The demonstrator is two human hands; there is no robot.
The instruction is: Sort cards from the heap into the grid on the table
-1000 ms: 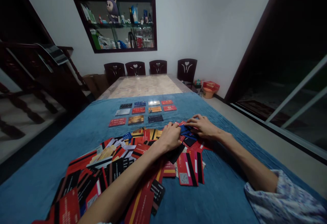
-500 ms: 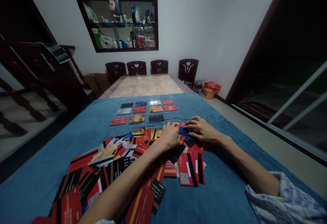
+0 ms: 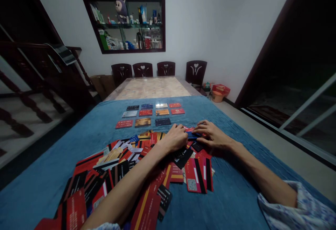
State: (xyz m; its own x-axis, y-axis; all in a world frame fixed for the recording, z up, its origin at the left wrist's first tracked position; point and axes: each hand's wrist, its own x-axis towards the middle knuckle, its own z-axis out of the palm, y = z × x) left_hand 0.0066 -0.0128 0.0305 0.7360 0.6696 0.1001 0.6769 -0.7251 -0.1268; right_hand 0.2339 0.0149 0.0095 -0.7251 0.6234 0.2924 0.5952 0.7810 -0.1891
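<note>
A large, loose heap of bank cards (image 3: 121, 171) in red, black, gold and white lies on the near part of the table, many overlapping. My left hand (image 3: 176, 137) rests on the heap's right side with its fingers curled down; what they hold, if anything, is hidden. Facing it is my right hand (image 3: 213, 135), fingers stretched and thumb apart, fingertips touching a blue card (image 3: 193, 135) between the hands. Below them lie a black card (image 3: 183, 158) and a red card with a QR code (image 3: 194, 176).
Beyond the heap, several cards lie face up in spaced rows, a dark blue card (image 3: 163, 122) among them. A blue cloth (image 3: 99, 118) covers the near table; the far stone tabletop (image 3: 154, 87) is bare. Dark chairs (image 3: 196, 71) stand at the far end.
The whole view has shifted slightly to the right. My hands stay at the same spot on the heap, with only small finger movements around the blue card.
</note>
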